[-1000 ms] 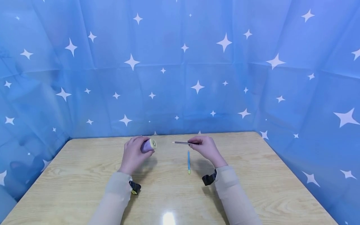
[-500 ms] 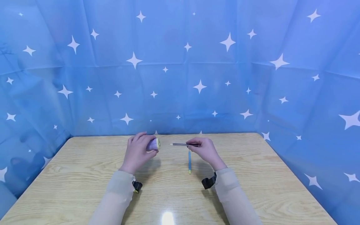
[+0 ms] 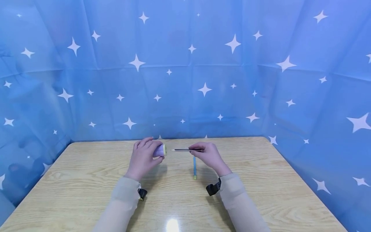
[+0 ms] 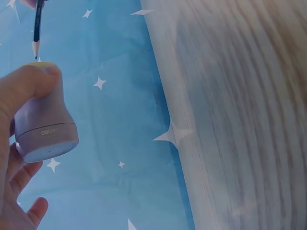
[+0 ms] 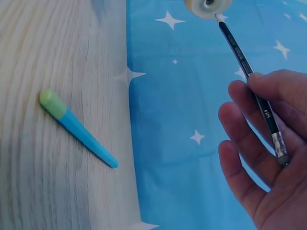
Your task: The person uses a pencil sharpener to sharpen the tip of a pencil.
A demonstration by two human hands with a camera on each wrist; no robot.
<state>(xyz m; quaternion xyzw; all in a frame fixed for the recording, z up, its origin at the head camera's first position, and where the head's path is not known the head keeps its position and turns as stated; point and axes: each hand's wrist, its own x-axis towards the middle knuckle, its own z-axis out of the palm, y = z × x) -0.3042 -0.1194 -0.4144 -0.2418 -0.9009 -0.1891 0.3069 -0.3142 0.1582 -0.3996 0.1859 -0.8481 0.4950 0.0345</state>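
My left hand (image 3: pixel 141 158) grips a purple pencil sharpener (image 3: pixel 158 150) above the table, on its side with the pale yellow holed end turned right. In the left wrist view, the thumb presses near the top of the sharpener (image 4: pixel 45 115). Facing it, my right hand (image 3: pixel 209 156) pinches a dark pencil (image 3: pixel 182 149) between thumb and fingers, held level with its tip pointing left. A small gap separates tip and hole in the head view. The right wrist view shows the pencil's (image 5: pixel 237 50) metal-banded eraser end near the palm.
A blue stick (image 3: pixel 195 168) with a light green end lies on the wooden table (image 3: pixel 87 180) below the right hand. Blue cloth (image 3: pixel 174 80) with white stars hangs behind the table and along both sides.
The sharpener has moved a little right and its holed end has turned to face the pencil. My right hand has brought the pencil slightly left, narrowing the gap.
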